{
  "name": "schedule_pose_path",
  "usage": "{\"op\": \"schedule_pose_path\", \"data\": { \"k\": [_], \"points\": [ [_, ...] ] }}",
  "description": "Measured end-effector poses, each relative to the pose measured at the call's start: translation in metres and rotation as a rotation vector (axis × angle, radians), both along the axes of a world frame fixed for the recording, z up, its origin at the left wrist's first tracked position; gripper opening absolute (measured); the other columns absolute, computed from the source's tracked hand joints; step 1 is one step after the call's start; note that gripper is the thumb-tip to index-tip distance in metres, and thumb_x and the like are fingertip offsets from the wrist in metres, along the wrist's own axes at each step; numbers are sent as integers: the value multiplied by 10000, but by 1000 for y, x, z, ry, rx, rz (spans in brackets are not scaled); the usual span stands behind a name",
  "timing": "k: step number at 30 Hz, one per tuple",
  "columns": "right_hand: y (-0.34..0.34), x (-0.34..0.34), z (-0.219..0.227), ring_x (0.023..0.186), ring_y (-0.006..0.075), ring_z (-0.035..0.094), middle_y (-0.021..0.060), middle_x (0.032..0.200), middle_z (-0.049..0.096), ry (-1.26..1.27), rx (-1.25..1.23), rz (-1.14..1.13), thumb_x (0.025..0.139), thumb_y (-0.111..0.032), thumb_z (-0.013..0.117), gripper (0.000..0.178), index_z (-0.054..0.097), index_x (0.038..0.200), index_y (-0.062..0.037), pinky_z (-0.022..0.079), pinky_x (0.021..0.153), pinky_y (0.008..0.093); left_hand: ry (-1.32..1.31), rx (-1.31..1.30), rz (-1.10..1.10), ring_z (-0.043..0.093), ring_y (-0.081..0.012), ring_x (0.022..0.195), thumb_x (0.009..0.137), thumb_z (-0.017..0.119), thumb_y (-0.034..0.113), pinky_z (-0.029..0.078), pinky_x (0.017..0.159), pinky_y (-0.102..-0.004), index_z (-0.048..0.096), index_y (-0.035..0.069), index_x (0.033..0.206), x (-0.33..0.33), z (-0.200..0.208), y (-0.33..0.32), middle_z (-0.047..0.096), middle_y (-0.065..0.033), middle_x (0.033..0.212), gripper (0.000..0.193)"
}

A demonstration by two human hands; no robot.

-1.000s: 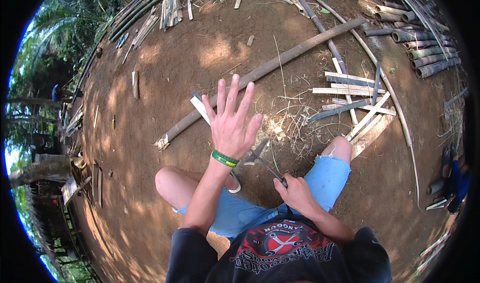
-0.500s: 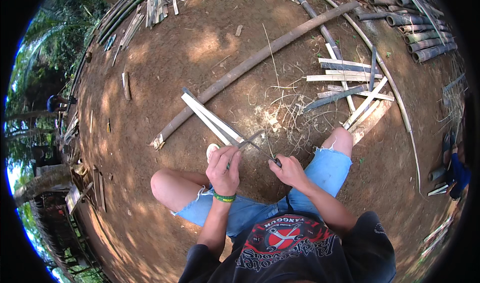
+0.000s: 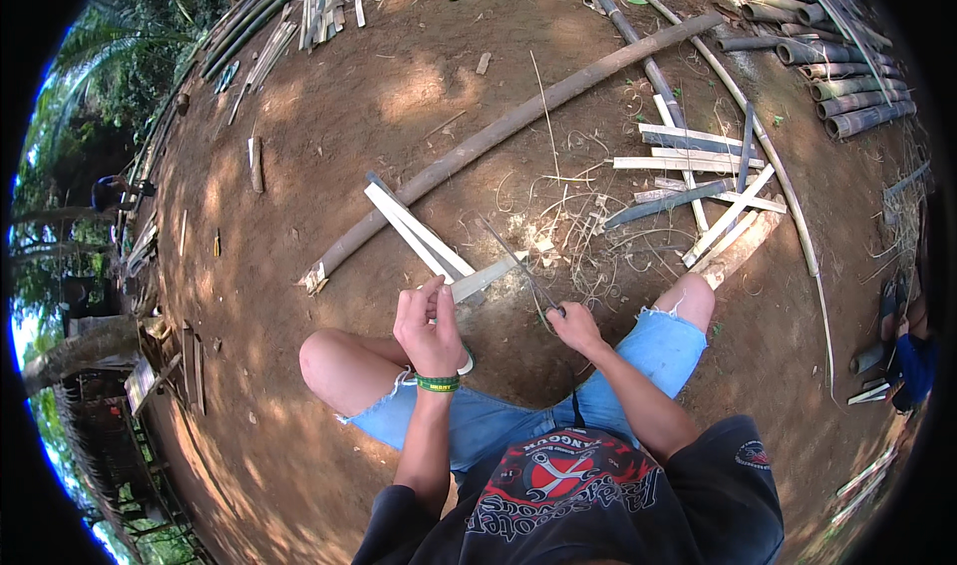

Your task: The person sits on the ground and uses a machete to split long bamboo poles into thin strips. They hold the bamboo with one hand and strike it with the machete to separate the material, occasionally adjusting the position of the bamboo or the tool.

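Observation:
My left hand (image 3: 429, 328) is closed around one end of a pale, flat bamboo strip (image 3: 485, 278) that points right and slightly away from me. My right hand (image 3: 575, 328) grips a knife by its dark handle. The thin knife blade (image 3: 513, 254) slants up and left, crossing near the strip's far end; I cannot tell whether they touch. Two split bamboo pieces (image 3: 414, 228) lie just beyond my left hand, their far ends against a long bamboo pole (image 3: 498, 138). Curly shavings (image 3: 568, 236) litter the dirt beyond my right hand.
Split bamboo slats (image 3: 688, 163) lie crossed at the right, beside a long curved pole (image 3: 763, 131). Cut bamboo tubes (image 3: 862, 96) are stacked at far right. More slats (image 3: 319, 6) lie at the back left. Another person (image 3: 912, 361) is at the right edge.
The strip has turned to show its broad face. The knife blade has swung to point more away from me, now nearer the strip's far end. My left hand has moved slightly left.

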State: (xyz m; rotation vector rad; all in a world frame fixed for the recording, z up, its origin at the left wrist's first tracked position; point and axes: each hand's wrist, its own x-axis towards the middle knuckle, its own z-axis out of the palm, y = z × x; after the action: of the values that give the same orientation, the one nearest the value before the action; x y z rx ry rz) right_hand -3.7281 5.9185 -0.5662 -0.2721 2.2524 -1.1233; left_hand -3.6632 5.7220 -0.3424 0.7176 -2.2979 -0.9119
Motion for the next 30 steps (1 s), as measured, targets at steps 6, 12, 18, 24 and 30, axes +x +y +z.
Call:
{"op": "schedule_pose_path", "data": {
  "k": [6,12,18,24,30],
  "points": [
    [-23,12,75,676,423,644,264,681,613,-140,-194,-144,894,-322,599,392,634,819,61,480,665,479,214,729,106,649,-98,774,960,675,106,577,688,-239,649,-29,1082,4,-25,-2,679,-50,941,184],
    [-5,22,169,568,373,613,253,609,565,-119,-365,28,908,-296,618,376,598,805,65,461,581,449,278,821,78,657,-104,830,945,692,91,581,717,-254,665,-25,1089,15,-48,13,690,-60,984,187],
    [6,20,199,551,409,599,249,588,555,-110,-378,108,902,-296,632,388,577,763,62,452,555,458,315,784,62,655,-112,846,935,696,58,571,753,-273,694,-23,1037,16,-51,31,703,-64,970,130],
    [6,21,212,585,442,603,252,599,564,-97,-350,126,900,-292,637,374,585,772,55,456,563,470,367,680,13,632,-103,802,942,693,67,540,770,-258,697,-11,1001,22,-70,29,692,-49,902,98],
    [4,28,210,618,459,625,259,609,585,21,-317,133,895,-290,643,354,597,779,41,482,582,508,336,690,60,614,-119,859,912,689,7,443,1007,-308,684,-13,879,25,-74,28,672,-49,895,39]
  ]
}}
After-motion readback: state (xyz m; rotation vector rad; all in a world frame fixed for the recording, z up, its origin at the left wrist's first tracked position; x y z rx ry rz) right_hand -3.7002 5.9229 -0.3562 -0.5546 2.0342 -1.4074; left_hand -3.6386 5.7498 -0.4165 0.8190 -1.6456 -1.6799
